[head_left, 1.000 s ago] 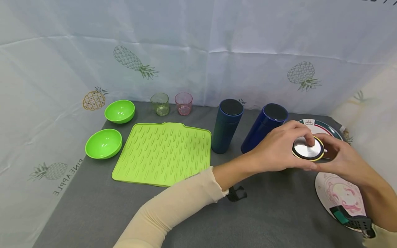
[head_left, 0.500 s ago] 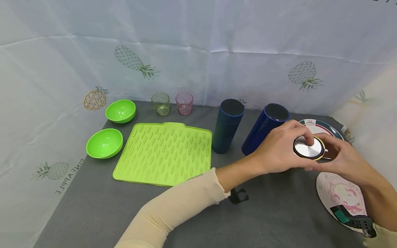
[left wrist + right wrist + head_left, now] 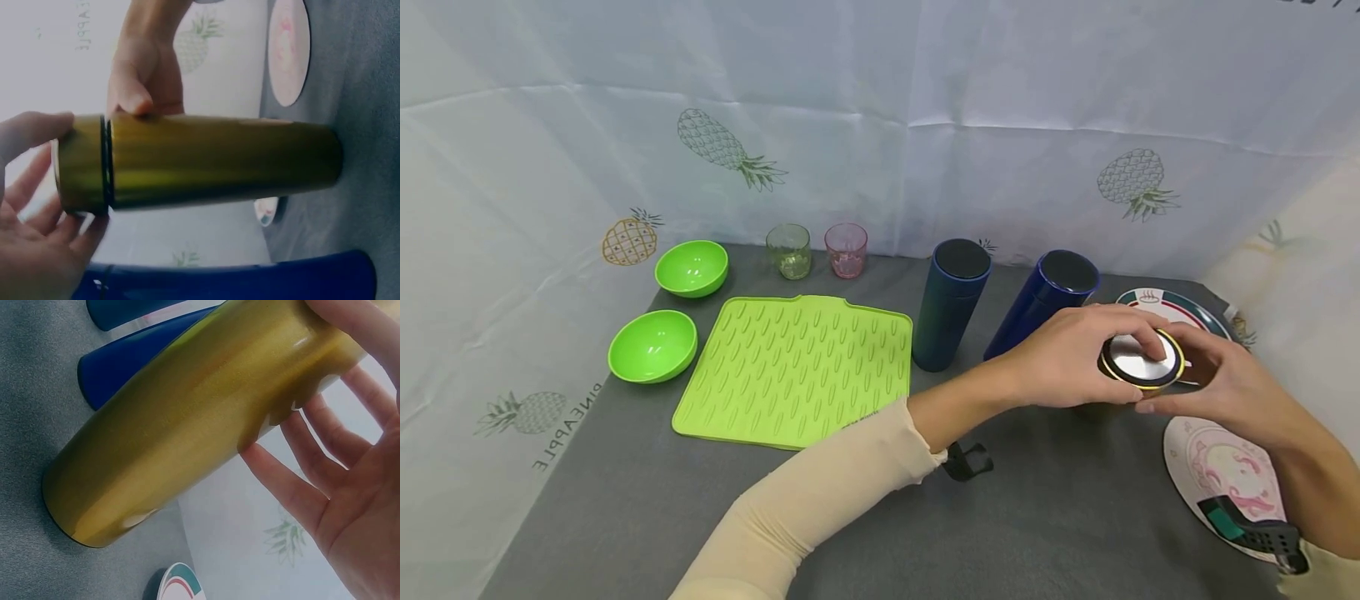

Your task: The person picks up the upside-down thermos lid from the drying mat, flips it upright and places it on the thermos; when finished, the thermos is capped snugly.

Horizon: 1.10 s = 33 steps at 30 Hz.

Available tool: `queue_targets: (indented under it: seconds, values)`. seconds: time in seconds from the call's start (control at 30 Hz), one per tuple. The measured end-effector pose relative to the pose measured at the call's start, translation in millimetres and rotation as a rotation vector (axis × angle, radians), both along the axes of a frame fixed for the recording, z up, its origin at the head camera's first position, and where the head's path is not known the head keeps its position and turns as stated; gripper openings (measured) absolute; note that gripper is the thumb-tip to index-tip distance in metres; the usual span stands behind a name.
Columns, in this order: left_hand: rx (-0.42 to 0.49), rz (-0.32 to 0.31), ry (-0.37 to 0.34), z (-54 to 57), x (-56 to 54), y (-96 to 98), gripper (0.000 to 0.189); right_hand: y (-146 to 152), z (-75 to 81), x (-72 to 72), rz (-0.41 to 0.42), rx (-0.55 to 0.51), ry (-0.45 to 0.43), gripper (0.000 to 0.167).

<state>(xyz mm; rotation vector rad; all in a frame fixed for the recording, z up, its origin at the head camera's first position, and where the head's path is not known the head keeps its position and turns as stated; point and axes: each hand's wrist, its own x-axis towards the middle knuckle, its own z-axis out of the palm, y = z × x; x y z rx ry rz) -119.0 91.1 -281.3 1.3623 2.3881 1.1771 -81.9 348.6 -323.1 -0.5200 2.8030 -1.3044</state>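
Note:
A gold thermos flask (image 3: 219, 162) stands upright on the grey table at the right. Its lid (image 3: 84, 165) has a shiny silver top (image 3: 1138, 360), and a narrow dark seam shows between lid and body. My left hand (image 3: 1075, 354) grips the lid, thumb and fingers on opposite sides. My right hand (image 3: 1240, 387) holds the upper part of the flask's body, its fingers spread round it in the right wrist view. A blue flask (image 3: 1037, 300) is just left of the gold one, with a dark teal-blue flask (image 3: 947, 308) beyond it.
A green-rimmed plate (image 3: 1195, 308) lies behind my right hand, and a pink-patterned plate (image 3: 1195, 475) is under that forearm. Leftward are a lime-green mat (image 3: 797, 371), two green bowls (image 3: 652, 347), a green glass (image 3: 788, 250) and a pink glass (image 3: 846, 250).
My left hand has turned slightly on the lid and shifted a little left, its knuckles lower. The lid's top has shifted slightly with it. My right hand has stayed in place.

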Motion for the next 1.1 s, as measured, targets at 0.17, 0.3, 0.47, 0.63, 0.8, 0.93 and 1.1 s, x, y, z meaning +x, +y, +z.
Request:
queue_targets:
  seconds: [0.17,0.3,0.47,0.63,0.8,0.93,1.1]
  values:
    - [-0.082,0.128,0.091,6.8,10.4,1.2,0.037,2.3,-0.9,-0.7,0.004,-0.009,0.012,0.076]
    - [-0.135,0.231,0.128,12.2,15.8,3.9,0.042,3.1,-1.2,-1.5,-0.004,0.002,0.010,0.078]
    - [-0.187,0.285,0.161,15.6,19.1,7.9,0.044,0.6,-0.5,-2.4,0.005,0.004,0.015,0.077]
    - [-0.192,0.281,0.194,15.3,17.0,8.4,0.041,-1.2,-0.8,-3.3,-0.007,0.014,0.011,0.077]
    - [-0.133,0.165,0.161,13.2,7.9,5.9,0.035,-1.2,-0.9,-2.7,-0.010,0.009,0.009,0.079]
    - [-0.067,0.033,0.059,9.6,-1.8,3.1,0.031,-0.7,-0.8,-1.5,0.015,-0.007,0.004,0.082]
    - [-0.039,-0.047,-0.028,6.4,-9.6,1.0,0.030,-1.1,-1.2,-1.7,0.022,-0.009,0.005,0.095]
